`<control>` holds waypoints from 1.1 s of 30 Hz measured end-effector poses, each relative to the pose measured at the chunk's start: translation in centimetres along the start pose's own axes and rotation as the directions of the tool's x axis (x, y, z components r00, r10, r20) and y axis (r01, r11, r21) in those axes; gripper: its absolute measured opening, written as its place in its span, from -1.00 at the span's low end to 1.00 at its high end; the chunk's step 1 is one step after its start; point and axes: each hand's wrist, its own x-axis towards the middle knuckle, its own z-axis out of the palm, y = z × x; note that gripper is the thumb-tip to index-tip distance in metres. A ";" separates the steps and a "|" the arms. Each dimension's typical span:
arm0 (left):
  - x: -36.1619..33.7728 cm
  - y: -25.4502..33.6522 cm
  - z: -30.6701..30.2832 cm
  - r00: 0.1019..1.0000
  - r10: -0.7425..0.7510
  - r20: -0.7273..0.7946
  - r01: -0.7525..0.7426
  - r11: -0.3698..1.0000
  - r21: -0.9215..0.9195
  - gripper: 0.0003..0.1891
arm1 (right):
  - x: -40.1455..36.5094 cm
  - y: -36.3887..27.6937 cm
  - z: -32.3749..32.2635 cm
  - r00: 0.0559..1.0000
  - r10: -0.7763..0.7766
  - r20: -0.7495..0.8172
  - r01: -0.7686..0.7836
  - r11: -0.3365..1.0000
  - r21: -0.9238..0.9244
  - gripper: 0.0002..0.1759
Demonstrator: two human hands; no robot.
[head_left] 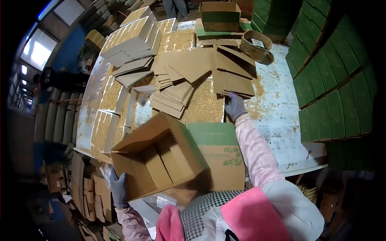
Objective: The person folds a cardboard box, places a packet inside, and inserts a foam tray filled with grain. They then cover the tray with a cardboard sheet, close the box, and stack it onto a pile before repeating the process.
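Note:
An open, empty-looking cardboard box (pixel 155 160) is tilted toward me near the table's front edge. My left hand (pixel 119 188), in a grey glove, grips the box's lower left side. Beside the box lies a green and brown printed carton (pixel 219 154). My right hand (pixel 235 107), also gloved, is at the near edge of a stack of cardboard sheets (pixel 233 82); its fingertips touch the stack, and whether they grip a sheet cannot be made out. More loose cardboard pieces (pixel 173 98) lie fanned out to the left of that stack.
White trays of brown granular material (pixel 128 38) are piled at the back left. A round basket (pixel 255 44) and an open green box (pixel 220 18) stand at the back. Green cartons (pixel 335 104) are stacked on the right. A person (pixel 60 78) is at the far left.

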 end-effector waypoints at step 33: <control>4.8 3.8 7.0 0.929 0.305 0.207 -0.223 0.912 -0.345 -0.37 | -1.9 -11.7 -16.6 0.884 -0.160 0.438 0.050 0.967 0.252 -0.65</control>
